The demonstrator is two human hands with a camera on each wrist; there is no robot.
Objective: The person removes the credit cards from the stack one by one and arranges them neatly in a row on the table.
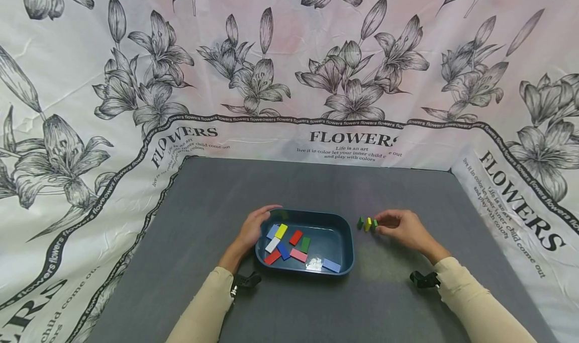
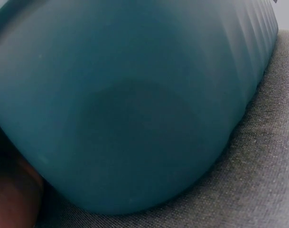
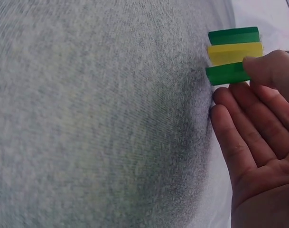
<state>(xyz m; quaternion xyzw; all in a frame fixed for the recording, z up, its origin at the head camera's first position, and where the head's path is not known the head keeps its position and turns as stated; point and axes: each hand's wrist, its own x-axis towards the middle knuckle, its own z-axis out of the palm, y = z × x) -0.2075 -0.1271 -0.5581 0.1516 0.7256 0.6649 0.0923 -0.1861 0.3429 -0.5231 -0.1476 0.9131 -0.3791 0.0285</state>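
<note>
My left hand (image 1: 250,231) holds the dark blue tray (image 1: 336,222) at its far left corner, fingers along the rim. In the left wrist view, the tray's outer wall (image 2: 135,109) fills most of the picture. To the right of the tray, my right hand (image 1: 406,231) pinches a green block (image 3: 227,73) between thumb and fingers. That block stands on edge at the right end of a short row. Beside it are a yellow block (image 3: 234,53) and another green block (image 3: 235,35), also upright, with narrow gaps between them.
Inside the tray lie several flat blocks, among them a yellow one (image 1: 281,231), a white one (image 1: 273,245), a pink one (image 1: 298,255) and a light blue one (image 1: 331,265). A flower-printed cloth (image 1: 271,142) borders the grey tabletop (image 1: 271,182).
</note>
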